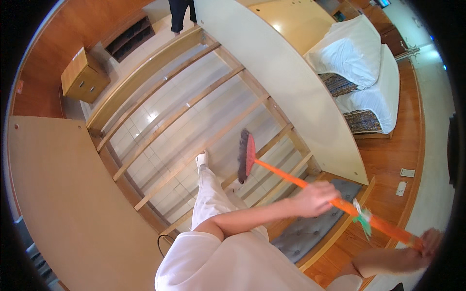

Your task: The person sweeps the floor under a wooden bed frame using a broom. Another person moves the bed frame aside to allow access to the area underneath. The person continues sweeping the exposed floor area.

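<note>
Bed slats (216, 87) are kinda in the way, crossing above the floor (167, 140), with a nightstand (85, 75) past the frame. Broom's (281, 173) head overlaps the slats; left fingers (329, 193) wrap mid-handle, right fingers (428, 240), blurry, grip the top end.

Bedrm: slatted bed frame (213, 88), sm. nightstand (86, 80), grey padded headbd (315, 220).

Left hand (318, 198) curled in a grip, left arm (262, 217) stretched toward the right. Right hand (431, 242) farther right, also curled, slightly blurred.
</note>
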The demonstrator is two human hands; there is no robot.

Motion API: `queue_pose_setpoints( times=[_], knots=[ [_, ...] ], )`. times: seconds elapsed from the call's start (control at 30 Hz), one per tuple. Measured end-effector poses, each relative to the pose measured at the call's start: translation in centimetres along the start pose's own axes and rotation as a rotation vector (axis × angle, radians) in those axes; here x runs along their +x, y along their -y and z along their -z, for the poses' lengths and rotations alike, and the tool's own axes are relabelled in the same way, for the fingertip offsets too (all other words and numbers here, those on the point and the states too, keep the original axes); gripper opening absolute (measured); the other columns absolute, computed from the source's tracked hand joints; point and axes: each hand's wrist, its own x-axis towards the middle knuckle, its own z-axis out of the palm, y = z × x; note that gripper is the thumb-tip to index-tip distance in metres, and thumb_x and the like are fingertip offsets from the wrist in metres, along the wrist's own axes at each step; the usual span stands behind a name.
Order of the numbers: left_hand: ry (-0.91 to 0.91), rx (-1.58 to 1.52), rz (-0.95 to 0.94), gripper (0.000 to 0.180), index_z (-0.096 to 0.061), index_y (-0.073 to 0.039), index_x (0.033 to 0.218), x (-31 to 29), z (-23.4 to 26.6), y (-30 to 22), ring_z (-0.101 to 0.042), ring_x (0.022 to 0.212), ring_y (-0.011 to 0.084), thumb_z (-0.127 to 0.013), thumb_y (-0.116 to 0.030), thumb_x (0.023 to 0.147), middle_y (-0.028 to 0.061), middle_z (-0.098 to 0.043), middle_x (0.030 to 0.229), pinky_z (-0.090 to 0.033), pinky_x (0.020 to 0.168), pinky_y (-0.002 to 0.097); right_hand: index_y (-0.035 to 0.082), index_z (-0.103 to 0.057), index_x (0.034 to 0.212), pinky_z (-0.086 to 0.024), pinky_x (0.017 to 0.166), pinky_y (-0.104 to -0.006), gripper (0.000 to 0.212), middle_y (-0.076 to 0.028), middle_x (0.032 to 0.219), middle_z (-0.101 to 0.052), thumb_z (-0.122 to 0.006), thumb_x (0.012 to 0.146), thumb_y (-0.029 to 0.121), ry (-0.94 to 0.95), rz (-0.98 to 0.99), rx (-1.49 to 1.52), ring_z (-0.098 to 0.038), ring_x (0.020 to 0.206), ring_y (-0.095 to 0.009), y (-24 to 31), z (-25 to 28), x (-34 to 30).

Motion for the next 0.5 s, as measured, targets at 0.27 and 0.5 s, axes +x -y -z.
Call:
queue_pose_setpoints(
  times=[0.27, 0.5],
  knots=[
    [-0.029, 0.262, 0.528, 0.026, -0.066, -0.007, 0.095, -13.1, 5.1, 17.8, -0.059, 0.087, 0.0371, -0.068, -0.001, 0.070, 0.0137, -0.061, 0.092, -0.048, 0.078, 0.0459, 0.003, -0.061, 0.078, -0.057, 0.076, -0.0407, 0.036, -0.015, 0.087, -0.070, -0.055, 0.104, 0.028, 0.672, -0.835, 0.367, -0.069, 0.081, -0.025, 0.6, -8.7, -20.4],
    [-0.106, 0.433, 0.792, 0.033, -0.069, -0.016, 0.097, -19.3, 5.2, 17.6, -0.057, 0.100, 0.0327, -0.073, -0.004, 0.066, 0.0085, -0.062, 0.101, -0.044, 0.086, 0.0464, -0.004, -0.074, 0.104, -0.052, 0.069, -0.0255, 0.021, -0.014, 0.087, -0.076, -0.069, 0.091, 0.012, 1.465, -0.894, 0.177, -0.069, 0.079, -0.012, 0.0, -8.1, -29.1]
  ],
)
